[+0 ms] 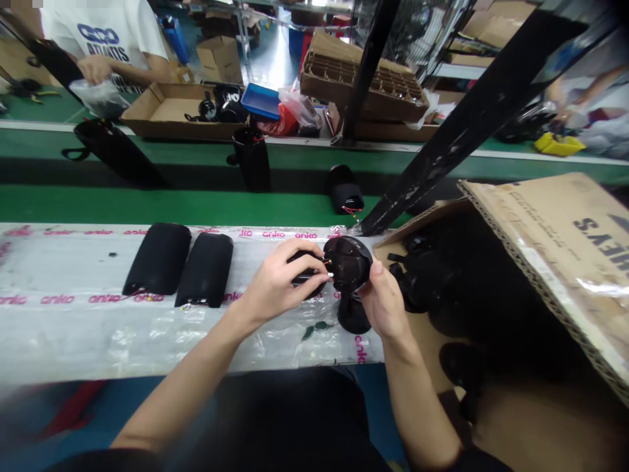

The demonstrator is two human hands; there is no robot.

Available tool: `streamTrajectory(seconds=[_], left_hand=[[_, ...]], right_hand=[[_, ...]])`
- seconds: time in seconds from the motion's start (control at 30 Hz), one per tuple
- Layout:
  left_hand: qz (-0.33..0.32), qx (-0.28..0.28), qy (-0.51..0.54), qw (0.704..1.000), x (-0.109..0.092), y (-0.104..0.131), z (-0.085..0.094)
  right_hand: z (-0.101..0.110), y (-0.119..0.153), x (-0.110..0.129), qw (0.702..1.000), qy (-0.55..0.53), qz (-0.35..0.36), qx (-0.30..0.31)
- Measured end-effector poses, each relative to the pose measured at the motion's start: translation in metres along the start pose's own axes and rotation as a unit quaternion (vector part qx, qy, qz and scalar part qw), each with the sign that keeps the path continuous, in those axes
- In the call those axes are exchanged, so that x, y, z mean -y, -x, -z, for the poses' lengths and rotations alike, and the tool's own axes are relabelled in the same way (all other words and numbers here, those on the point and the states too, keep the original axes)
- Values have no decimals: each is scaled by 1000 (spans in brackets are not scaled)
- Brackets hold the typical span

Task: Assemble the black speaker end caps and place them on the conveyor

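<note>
My left hand (289, 278) pinches a small white connector with thin wires, beside a black cylindrical body (308, 261) that it partly covers. Fingers of my right hand (386, 295) are closed on a round black part (348, 262), its inner side turned toward the connector. Below that part, another black round piece (354, 318) rests on the plastic-covered bench (275, 341). Two black fabric-covered cylinders, one wider (158, 259) and one narrower (205, 269), lie to the left with short wires at their near ends.
An open cardboard box (555, 242) with black parts stands at the right. A black slanted post (442, 124) rises behind the bench. Black cylinders (253, 159) stand or lie on the green line (206, 206). Across it, a person in a white shirt (113, 39) handles a plastic bag.
</note>
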State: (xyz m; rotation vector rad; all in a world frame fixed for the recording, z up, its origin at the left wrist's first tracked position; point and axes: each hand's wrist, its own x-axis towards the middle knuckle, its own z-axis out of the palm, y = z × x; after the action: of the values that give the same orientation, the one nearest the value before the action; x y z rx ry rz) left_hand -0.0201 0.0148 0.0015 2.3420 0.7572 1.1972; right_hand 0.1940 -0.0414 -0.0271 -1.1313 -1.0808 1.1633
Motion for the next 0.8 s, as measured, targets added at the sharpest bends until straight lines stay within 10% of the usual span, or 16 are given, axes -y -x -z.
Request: streamTrajectory(seconds=[0.17,0.8], left_hand=[[77,-82,2,994,-16,-1,-19],[91,-24,-15,995,-8,4,-3]], right_hand=[[1,4,-5,997,62,49,-13],[-11,11,33,993,105,49,38]])
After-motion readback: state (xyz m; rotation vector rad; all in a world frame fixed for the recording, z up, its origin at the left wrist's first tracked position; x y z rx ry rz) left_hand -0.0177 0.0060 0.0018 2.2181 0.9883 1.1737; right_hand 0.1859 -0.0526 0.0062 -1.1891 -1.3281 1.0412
